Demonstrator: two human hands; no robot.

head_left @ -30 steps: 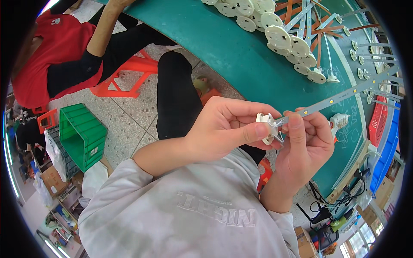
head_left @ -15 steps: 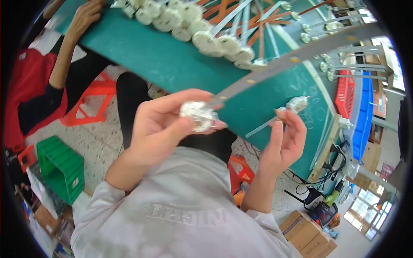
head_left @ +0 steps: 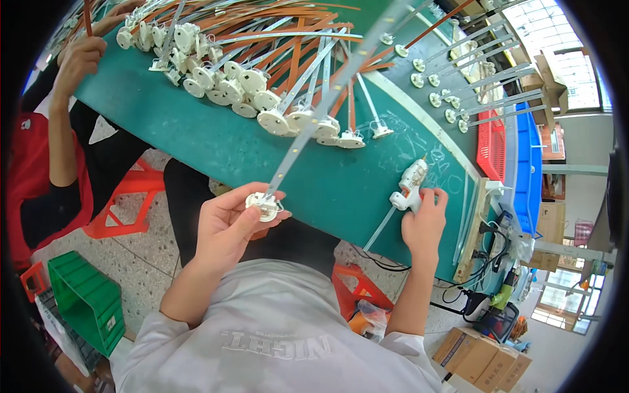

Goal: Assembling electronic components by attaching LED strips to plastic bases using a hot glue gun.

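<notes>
My left hand point(head_left: 226, 229) pinches a round white plastic base point(head_left: 263, 205) between thumb and fingers, just off the table's near edge. A long, narrow LED strip point(head_left: 304, 136) with small yellowish dots rises from that base, slanting up and to the right. To the right, my right hand point(head_left: 424, 223) is closed round the handle of a white glue gun point(head_left: 413, 180), whose nozzle points away from me over the green table point(head_left: 341, 190). A translucent glue stick point(head_left: 380, 229) sticks out of the gun's back end. My palm hides most of the handle.
Many white bases point(head_left: 229, 88) with grey and orange strips are heaped at the far left and middle. More strips with bases point(head_left: 452, 116) lie at the far right, near a red basket point(head_left: 491, 147) and blue tray point(head_left: 526, 177). A co-worker's hand point(head_left: 80, 65) is at left.
My right hand has moved from hovering beside the glue gun to closing on its handle. My left hand, still holding the base and strip, appears lower and farther left as the view shifted.
</notes>
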